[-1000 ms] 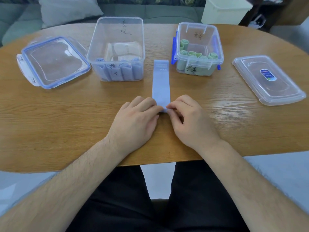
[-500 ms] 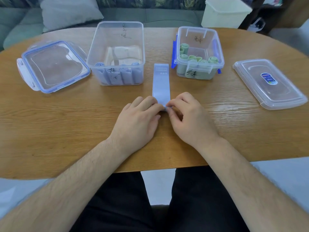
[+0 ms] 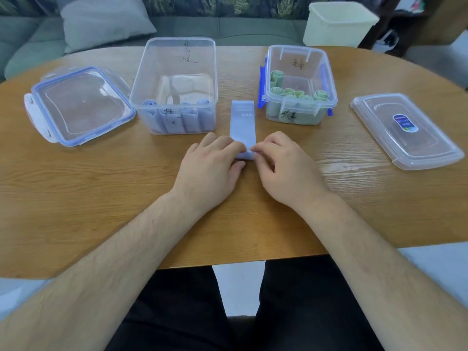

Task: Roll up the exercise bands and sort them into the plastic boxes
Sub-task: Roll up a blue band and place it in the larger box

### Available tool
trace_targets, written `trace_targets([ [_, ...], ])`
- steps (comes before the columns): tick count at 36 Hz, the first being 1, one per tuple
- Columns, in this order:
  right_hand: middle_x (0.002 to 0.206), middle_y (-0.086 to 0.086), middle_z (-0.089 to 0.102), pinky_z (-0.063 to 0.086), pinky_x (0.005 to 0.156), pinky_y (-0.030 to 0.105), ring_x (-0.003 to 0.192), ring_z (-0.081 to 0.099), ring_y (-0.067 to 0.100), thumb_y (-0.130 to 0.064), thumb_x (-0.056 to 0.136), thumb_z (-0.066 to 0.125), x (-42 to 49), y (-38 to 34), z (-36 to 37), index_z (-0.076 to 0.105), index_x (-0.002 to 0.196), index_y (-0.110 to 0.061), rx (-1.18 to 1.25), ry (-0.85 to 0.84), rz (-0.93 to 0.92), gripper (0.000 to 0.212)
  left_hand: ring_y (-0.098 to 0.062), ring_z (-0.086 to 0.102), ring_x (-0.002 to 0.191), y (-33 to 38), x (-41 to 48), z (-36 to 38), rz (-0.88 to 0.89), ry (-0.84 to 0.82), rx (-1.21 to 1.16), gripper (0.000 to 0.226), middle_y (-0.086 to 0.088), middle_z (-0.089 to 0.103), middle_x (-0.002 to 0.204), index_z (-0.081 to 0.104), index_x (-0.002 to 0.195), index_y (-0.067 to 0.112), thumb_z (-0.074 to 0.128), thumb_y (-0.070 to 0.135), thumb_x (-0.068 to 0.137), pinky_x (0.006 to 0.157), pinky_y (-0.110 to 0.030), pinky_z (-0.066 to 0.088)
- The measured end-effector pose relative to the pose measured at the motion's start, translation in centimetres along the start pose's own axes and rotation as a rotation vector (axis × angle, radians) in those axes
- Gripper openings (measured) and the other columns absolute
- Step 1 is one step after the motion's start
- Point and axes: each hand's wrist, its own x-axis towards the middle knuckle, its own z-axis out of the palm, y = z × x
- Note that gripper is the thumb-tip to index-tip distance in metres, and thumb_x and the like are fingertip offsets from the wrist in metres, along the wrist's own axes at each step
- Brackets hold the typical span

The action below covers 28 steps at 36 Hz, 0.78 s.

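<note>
A pale blue exercise band (image 3: 242,122) lies flat on the wooden table (image 3: 101,188), its near end rolled into a small coil. My left hand (image 3: 210,171) and my right hand (image 3: 286,168) meet at that coil, fingertips pinching it from both sides. Behind on the left stands a tall clear box (image 3: 177,72) holding rolled blue bands (image 3: 177,120). A smaller clear box (image 3: 326,79) with blue clips, behind on the right, holds rolled green bands (image 3: 296,97).
A blue-rimmed lid (image 3: 78,105) lies at the far left of the table. A clear lid (image 3: 405,130) with a blue sticker lies at the far right. Beyond the table are a grey-green sofa with a cushion (image 3: 106,21) and a cream bin (image 3: 339,24).
Both hands have rolled the near end of the blue band further away from me, so the flat part is shorter. The camera has tilted slightly.
</note>
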Motion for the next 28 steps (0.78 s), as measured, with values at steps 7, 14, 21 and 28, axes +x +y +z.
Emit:
trace_targets([
  [7, 0.105, -0.011, 0.058, 0.044, 0.072, 0.027, 0.076, 0.048, -0.012, -0.021, 0.091, 0.068, 0.8, 0.4, -0.1, 0.066, 0.116, -0.022, 0.099, -0.055, -0.013, 0.025, -0.033, 0.058, 0.091, -0.4, 1.4, 1.0, -0.063, -0.026, -0.141, 0.018, -0.01, 0.058, 0.099, 0.07, 0.106, 0.009, 0.067, 0.015, 0.089, 0.08, -0.05, 0.051],
  [14, 0.093, -0.019, 0.051, 0.032, 0.069, 0.011, 0.076, 0.046, -0.011, -0.018, 0.088, 0.073, -3.7, -1.2, -2.3, 0.067, 0.101, -0.021, 0.089, -0.105, -0.072, 0.015, -0.031, 0.054, 0.084, 1.3, -3.2, -0.9, 0.067, -0.003, -0.103, 0.018, -0.007, 0.058, 0.096, 0.067, 0.103, 0.009, 0.059, 0.021, 0.092, 0.072, -0.05, 0.049],
  [21, 0.097, -0.014, 0.057, 0.042, 0.071, 0.018, 0.079, 0.046, -0.008, -0.019, 0.089, 0.072, -7.1, -2.4, -2.7, 0.067, 0.101, -0.022, 0.112, -0.149, -0.092, 0.013, -0.029, 0.055, 0.085, 2.9, -7.4, -2.5, 0.112, 0.055, -0.048, 0.011, -0.003, 0.058, 0.092, 0.067, 0.099, 0.013, 0.059, 0.022, 0.099, 0.066, -0.045, 0.046],
  [28, 0.1, -0.01, 0.05, 0.051, 0.076, 0.035, 0.087, 0.05, 0.009, -0.022, 0.097, 0.063, -5.2, -1.4, -2.4, 0.073, 0.102, -0.017, 0.078, -0.121, -0.101, 0.012, -0.026, 0.058, 0.095, 2.4, -6.0, -1.6, 0.048, 0.067, -0.01, 0.019, 0.002, 0.063, 0.102, 0.068, 0.101, 0.019, 0.062, 0.036, 0.096, 0.068, -0.043, 0.048],
])
